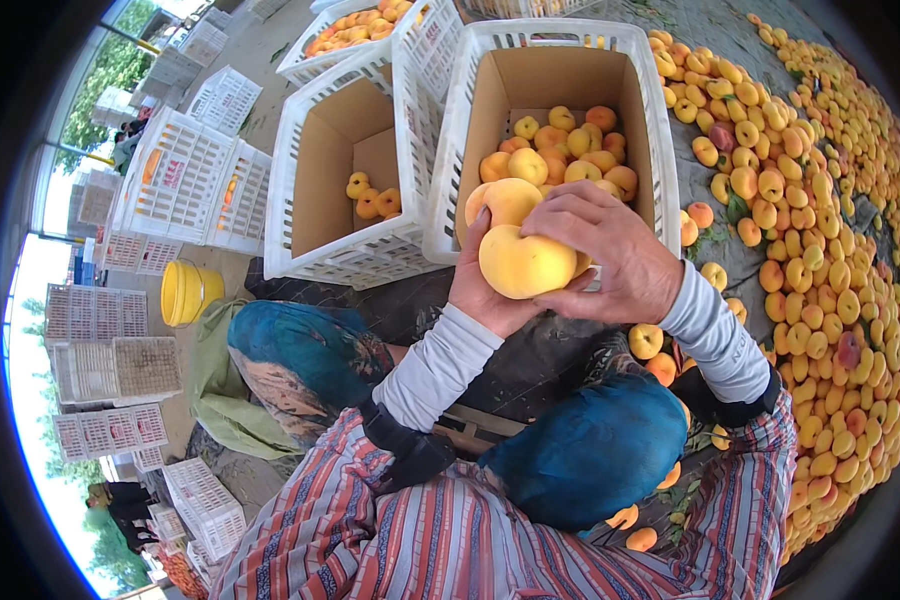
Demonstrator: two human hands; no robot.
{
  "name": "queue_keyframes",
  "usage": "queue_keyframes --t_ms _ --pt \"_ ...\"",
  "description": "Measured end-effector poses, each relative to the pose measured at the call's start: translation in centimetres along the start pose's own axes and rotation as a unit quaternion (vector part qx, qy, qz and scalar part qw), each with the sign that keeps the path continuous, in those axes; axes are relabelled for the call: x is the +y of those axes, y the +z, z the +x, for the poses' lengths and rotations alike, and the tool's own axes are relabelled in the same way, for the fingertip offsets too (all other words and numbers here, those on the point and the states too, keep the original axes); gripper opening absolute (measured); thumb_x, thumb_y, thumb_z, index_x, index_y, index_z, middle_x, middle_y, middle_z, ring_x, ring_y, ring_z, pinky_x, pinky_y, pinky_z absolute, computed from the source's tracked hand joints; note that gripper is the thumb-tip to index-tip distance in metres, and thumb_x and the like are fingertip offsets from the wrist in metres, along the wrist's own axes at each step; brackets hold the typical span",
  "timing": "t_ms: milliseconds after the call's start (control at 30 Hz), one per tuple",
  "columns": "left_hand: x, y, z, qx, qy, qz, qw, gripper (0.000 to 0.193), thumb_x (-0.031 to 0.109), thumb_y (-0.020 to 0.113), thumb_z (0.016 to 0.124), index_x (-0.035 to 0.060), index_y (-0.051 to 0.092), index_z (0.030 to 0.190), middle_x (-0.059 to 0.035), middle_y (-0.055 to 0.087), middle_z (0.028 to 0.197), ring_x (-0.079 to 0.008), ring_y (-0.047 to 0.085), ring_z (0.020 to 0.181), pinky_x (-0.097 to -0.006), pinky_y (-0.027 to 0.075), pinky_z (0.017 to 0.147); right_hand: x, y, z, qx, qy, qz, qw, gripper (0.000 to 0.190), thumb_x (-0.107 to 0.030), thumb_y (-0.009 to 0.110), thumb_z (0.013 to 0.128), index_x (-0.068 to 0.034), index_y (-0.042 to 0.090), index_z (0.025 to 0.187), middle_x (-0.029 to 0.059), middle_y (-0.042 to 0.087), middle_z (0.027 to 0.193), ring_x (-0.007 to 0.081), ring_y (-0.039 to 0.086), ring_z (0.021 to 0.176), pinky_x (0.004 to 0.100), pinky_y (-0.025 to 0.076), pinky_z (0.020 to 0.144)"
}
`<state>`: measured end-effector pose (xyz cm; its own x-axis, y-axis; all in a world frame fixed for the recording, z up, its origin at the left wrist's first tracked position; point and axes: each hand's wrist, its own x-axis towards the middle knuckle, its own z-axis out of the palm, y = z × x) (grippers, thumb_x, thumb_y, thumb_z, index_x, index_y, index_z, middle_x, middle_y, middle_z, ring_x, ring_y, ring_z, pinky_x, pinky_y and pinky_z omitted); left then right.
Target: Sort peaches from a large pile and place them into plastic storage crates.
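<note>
Several yellow peaches [529, 262] are gathered between my two hands, above the near edge of a white plastic crate [664, 150]. My left hand [487, 289] cups them from below and the left, its thumb up against one peach. From the right, my right hand [607, 247] curls its fingers over the peaches; its palm side is hidden. The crate is lined with brown cardboard and holds a cluster of yellow and orange peaches [562, 150]. Beside it on the left, a second cardboard-lined crate [281, 187] contains a few peaches [375, 199] in its lower right corner.
A wide heap of peaches [825, 300] covers the ground sheet on the right. Loose peaches [645, 341] lie near my right forearm. At the left are a yellow bucket [189, 292], a green sack [232, 405] and stacked white crates [184, 180]. Other people stand at the far left.
</note>
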<state>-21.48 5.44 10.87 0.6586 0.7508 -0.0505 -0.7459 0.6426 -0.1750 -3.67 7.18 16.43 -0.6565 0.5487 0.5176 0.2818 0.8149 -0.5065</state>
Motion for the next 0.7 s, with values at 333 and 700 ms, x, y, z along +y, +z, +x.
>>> queue_keyframes --t_ms 333,700 --pt "13.8 3.8 -1.5 0.101 0.204 -0.116 0.967 0.054 0.011 0.062 0.073 0.0072 0.047 0.125 -0.0151 0.036 0.134 -0.0357 0.026 0.129 -0.0492 0.049 0.088 2.7 0.1 1.7 0.069 0.015 -0.125 0.990 0.057 -0.026 0.070 0.070 -0.006 0.045 0.117 0.0209 0.040 0.127 0.0372 0.049 0.107 0.0434 0.044 0.086" --pt "29.9 -1.1 9.0 0.232 0.196 0.156 0.940 0.051 0.017 0.061 0.077 -0.0006 0.046 0.123 -0.0184 0.044 0.124 -0.0308 0.041 0.116 -0.0431 0.048 0.089 0.0 2.2 -29.5 0.299 0.533 -0.051 0.790 0.038 -0.024 0.058 0.084 0.001 0.050 0.111 0.0171 0.051 0.109 0.0265 0.060 0.080 0.0346 0.049 0.072"
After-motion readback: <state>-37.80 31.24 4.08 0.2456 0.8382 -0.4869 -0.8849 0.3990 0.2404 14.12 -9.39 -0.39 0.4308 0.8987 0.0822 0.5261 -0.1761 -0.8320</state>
